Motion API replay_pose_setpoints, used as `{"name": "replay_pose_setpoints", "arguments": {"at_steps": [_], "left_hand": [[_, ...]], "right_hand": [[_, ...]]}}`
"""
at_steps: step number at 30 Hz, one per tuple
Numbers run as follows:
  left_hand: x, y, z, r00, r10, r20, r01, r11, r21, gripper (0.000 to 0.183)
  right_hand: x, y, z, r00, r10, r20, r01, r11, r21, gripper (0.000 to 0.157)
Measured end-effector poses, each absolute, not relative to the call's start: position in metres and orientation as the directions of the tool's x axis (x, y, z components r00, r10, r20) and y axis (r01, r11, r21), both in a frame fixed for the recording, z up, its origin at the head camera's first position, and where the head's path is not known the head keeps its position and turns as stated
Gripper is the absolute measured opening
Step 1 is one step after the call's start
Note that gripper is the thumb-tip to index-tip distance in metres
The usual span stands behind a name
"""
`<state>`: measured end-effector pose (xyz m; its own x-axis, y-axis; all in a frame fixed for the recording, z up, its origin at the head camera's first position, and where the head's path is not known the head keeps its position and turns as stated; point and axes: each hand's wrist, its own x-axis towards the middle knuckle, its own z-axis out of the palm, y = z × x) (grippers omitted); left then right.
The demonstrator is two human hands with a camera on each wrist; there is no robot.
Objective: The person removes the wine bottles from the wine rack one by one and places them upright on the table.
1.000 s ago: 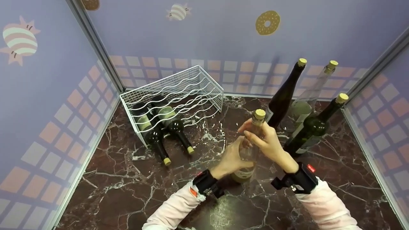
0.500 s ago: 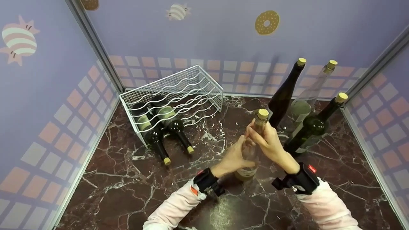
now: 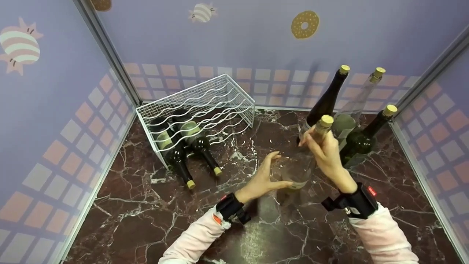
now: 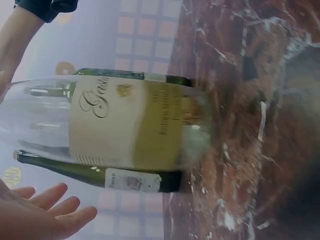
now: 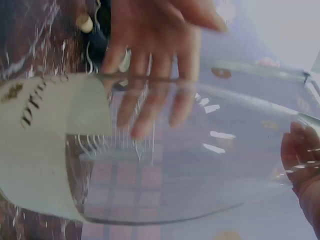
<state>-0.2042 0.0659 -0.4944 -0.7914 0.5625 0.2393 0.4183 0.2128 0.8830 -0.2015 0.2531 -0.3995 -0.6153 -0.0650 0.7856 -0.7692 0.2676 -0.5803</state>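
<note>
A clear glass wine bottle (image 3: 298, 183) with a cork and a cream label (image 4: 125, 122) stands out in front of me, its base close over the dark marble surface. My right hand (image 3: 328, 156) grips it by the neck, just under the cork (image 3: 327, 121). To the left of its body my left hand (image 3: 258, 183) is spread, thumb and fingers apart, cupped beside the glass with nothing held. In the right wrist view the left hand's fingers (image 5: 155, 65) show by the bottle's wall. The bottle's middle is blurred in the head view.
A white wire wine rack (image 3: 227, 95) at the back left holds two dark corked bottles (image 3: 198, 145) lying down. At the right stand a brown bottle (image 3: 328, 99), another clear bottle (image 3: 357, 106) and a green bottle (image 3: 361, 143). Patterned panels (image 3: 220, 40) enclose the surface.
The right hand has carried the bottle rightward and slightly away, toward the standing bottles. The left hand, which was around the bottle's body, has come off it and shifted slightly left.
</note>
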Motion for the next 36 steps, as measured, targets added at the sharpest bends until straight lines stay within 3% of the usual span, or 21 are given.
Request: {"name": "replay_pose_setpoints", "arguments": {"at_steps": [5, 13, 36], "left_hand": [[-0.204, 0.059, -0.499, -0.809, 0.562, 0.170, 0.355, 0.237, 0.904, 0.094], [-0.202, 0.049, -0.506, -0.791, 0.567, 0.231, 0.391, 0.177, 0.903, 0.087], [-0.194, 0.040, -0.515, -0.808, 0.564, 0.169, 0.337, 0.207, 0.918, 0.085]], "right_hand": [[-0.212, 0.272, -0.396, -0.604, 0.047, 0.796, -0.749, 0.309, -0.586, 0.020], [-0.227, 0.301, -0.404, -0.665, 0.144, 0.732, -0.653, 0.362, -0.665, 0.016], [-0.248, 0.331, -0.424, -0.680, 0.211, 0.702, -0.560, 0.470, -0.683, 0.014]]}}
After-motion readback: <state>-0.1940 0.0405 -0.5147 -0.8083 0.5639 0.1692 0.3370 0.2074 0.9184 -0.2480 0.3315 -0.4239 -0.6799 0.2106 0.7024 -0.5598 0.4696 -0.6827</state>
